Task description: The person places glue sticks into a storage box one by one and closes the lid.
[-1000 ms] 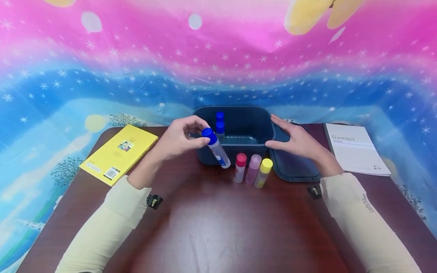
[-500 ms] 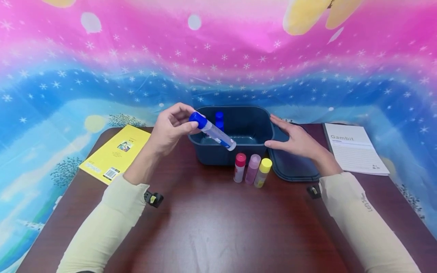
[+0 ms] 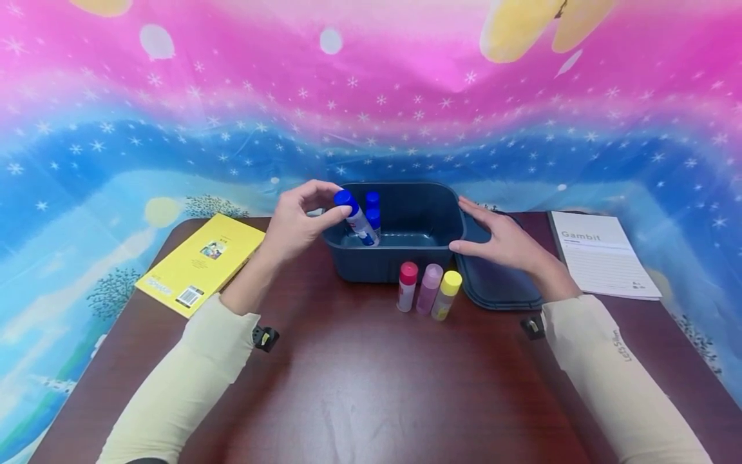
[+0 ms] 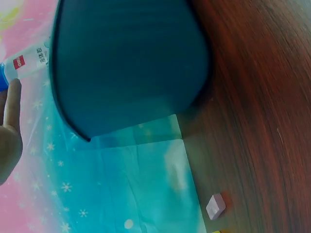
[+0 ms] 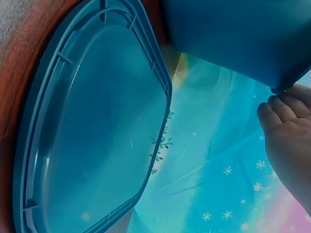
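My left hand [image 3: 301,219] pinches a blue-capped clear bottle [image 3: 356,216] by its cap, tilted, with its lower end inside the dark blue tub [image 3: 406,264]. Two more blue-capped bottles [image 3: 373,209] stand at the tub's back left. In the left wrist view the bottle [image 4: 29,63] shows beside the tub's outer wall [image 4: 126,68], with a finger [image 4: 10,104] on it. My right hand [image 3: 498,241] rests with straight fingers against the tub's right rim. In the right wrist view the fingertips [image 5: 279,109] touch the tub's edge [image 5: 233,34].
A red-capped [image 3: 408,285], a pink [image 3: 429,288] and a yellow-capped bottle [image 3: 446,294] stand in front of the tub. The tub's lid [image 3: 498,287] lies upside down under my right wrist. A yellow book [image 3: 199,263] lies left, a white booklet [image 3: 599,254] right, on the brown table [image 3: 371,386].
My left hand lifted the blue-capped bottle from in front of the tub, carried it over the rim and lowered its end inside. My right hand stayed on the rim.
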`<state>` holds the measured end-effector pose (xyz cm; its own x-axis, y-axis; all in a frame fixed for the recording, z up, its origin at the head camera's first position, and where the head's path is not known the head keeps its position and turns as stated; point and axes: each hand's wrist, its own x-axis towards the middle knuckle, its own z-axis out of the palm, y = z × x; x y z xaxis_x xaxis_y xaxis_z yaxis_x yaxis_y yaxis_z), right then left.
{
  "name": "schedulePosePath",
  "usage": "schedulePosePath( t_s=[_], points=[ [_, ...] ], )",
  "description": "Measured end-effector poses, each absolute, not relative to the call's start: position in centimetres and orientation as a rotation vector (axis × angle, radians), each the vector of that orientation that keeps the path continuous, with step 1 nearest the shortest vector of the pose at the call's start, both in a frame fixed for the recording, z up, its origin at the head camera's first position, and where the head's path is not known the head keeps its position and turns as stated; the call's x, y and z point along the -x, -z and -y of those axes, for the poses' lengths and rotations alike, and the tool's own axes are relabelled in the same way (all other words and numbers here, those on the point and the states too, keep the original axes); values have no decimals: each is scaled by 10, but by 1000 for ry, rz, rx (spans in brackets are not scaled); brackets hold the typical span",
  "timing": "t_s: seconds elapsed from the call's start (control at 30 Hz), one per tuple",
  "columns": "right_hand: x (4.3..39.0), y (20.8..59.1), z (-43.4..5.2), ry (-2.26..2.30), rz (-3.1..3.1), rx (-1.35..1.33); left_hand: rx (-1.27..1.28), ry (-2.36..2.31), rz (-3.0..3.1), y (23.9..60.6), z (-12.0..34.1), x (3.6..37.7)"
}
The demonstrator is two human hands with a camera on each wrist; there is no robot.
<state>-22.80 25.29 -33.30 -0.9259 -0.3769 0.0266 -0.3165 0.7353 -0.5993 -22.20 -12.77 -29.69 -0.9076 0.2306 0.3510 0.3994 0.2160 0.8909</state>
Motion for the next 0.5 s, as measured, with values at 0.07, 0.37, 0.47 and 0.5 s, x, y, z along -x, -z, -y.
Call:
schedulePosePath(
  t_s=[0.07, 0.37, 0.47, 0.5],
  points=[
    [228, 333, -252, 957, -2834, 569, 595, 1727, 2381, 299, 126, 224],
    [227, 332, -254, 929, -2838, 561, 557, 1551, 2619, 305, 113, 236],
    [228, 332, -254, 930, -2837, 563, 588, 1463, 2690, 306, 109, 238],
    [228, 331, -253, 931, -2837, 564, 599, 1441, 2707, 307, 107, 238]
  ],
)
